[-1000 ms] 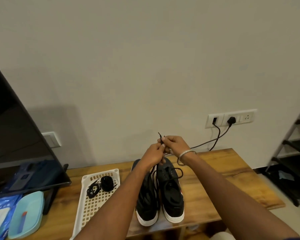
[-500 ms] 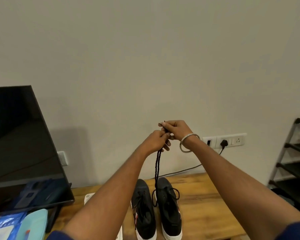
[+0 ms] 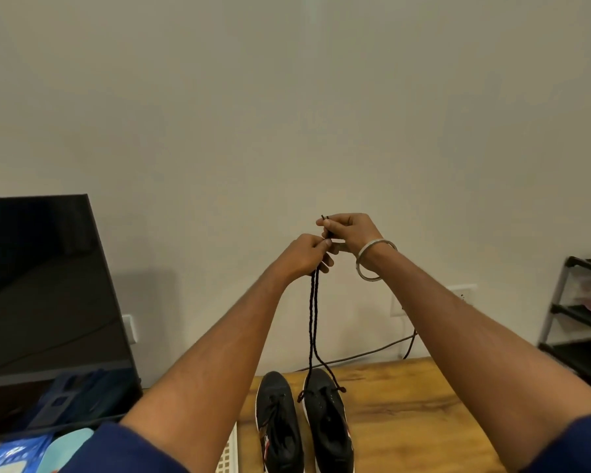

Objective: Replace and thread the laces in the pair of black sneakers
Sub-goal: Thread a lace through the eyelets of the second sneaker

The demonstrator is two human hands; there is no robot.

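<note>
Black lace tips [image 3: 324, 218] stick out just above the right hand [image 3: 350, 232], whose fingers pinch both ends together. The left hand [image 3: 304, 256], just below and touching it, curls around the two strands of the lace [image 3: 313, 319]. From the fingers the lace hangs almost straight down, its long axis vertical, to the front eyelets of the right sneaker [image 3: 328, 421] on the wooden table [image 3: 423, 404]. The left sneaker [image 3: 278, 421] stands beside it. I judge the ends are being evened; the left hand is nearer the shoe.
</note>
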